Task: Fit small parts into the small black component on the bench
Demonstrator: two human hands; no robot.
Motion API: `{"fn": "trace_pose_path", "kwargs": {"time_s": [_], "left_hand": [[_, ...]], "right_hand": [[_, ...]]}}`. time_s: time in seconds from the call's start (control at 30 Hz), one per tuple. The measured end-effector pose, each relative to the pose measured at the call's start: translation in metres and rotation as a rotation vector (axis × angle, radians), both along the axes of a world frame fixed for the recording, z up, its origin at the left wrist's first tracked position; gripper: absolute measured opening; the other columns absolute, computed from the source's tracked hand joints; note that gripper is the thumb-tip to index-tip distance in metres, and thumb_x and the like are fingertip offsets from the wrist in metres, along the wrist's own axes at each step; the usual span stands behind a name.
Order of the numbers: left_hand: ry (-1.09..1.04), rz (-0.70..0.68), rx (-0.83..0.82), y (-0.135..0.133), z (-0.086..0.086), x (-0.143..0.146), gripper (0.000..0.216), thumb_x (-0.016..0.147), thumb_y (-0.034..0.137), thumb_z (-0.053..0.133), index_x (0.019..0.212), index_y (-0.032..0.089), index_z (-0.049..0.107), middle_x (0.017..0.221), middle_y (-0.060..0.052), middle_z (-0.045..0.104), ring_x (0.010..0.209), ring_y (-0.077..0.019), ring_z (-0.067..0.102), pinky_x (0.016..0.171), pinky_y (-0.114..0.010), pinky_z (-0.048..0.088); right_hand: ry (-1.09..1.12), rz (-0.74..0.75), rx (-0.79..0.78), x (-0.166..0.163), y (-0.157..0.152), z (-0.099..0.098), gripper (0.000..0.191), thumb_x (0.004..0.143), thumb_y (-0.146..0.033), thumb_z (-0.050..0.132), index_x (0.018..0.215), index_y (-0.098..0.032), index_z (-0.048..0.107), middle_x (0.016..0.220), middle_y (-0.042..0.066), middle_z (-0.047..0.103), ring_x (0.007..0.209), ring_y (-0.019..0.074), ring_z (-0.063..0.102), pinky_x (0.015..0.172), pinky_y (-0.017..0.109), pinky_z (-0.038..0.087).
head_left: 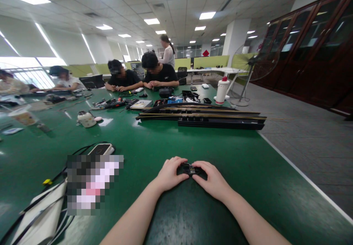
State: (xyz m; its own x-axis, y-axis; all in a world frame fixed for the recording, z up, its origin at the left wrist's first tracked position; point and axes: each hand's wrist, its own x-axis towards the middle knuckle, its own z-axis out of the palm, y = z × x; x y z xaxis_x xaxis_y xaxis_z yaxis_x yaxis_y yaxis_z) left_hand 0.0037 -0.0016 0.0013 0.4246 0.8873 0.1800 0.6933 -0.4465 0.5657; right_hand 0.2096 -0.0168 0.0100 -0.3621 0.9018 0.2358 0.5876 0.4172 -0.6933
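Between my two hands, just over the green table [132,201], is a small black part [190,169] with a lighter, greyish middle. My left hand [172,173] grips its left side, fingers along the far edge and thumb along the near one. On the right side my right hand [211,177] holds it the same way, fingers and thumb curled round. The fingertips of both hands almost meet at the part's middle. It is too small and partly covered for me to name its exact kind.
Long black rails with thin brass-coloured rods [220,118] lie across the table ahead. A white bottle with a red cap [222,90] stands behind them. At left are a cream jar [86,119], a white pouch [41,212] and cables. Co-workers [160,74] sit opposite; a fan [250,63] stands right.
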Motion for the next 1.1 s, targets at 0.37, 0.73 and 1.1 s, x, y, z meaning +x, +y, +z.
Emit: {"fn": "trace_pose_path", "kwargs": {"time_s": [0.37,0.73,1.1], "left_hand": [[0.019,-0.032,0.005,-0.0011,0.0045,0.0007,0.045,0.071,0.033,0.072,0.112,0.025,0.056,0.111,-0.003,0.061,0.105,-0.0238,0.053,0.09,-0.036,0.038],[0.009,-0.035,0.005,-0.0018,0.0047,0.0007,0.041,0.072,0.032,0.072,0.109,0.025,0.057,0.107,0.0,0.064,0.1,-0.0219,0.055,0.088,-0.034,0.039],[0.02,-0.012,-0.001,-0.0013,0.0034,0.0009,0.041,0.072,0.033,0.07,0.11,0.026,0.057,0.106,-0.001,0.063,0.099,-0.0223,0.054,0.087,-0.035,0.038]], "right_hand": [[-0.016,-0.007,0.03,-0.0015,-0.0013,-0.0022,0.019,0.072,-0.018,0.064,0.089,-0.025,0.067,0.108,0.006,0.067,0.105,0.0248,0.058,0.094,0.044,0.042],[0.046,-0.006,0.004,-0.0012,-0.0004,-0.0018,0.016,0.072,-0.019,0.065,0.087,-0.024,0.067,0.107,0.006,0.068,0.105,0.0247,0.059,0.095,0.044,0.041],[0.381,-0.137,-0.216,0.0051,0.008,-0.0041,0.021,0.072,-0.032,0.065,0.09,-0.022,0.066,0.092,0.004,0.07,0.091,0.022,0.063,0.089,0.039,0.046]]}}
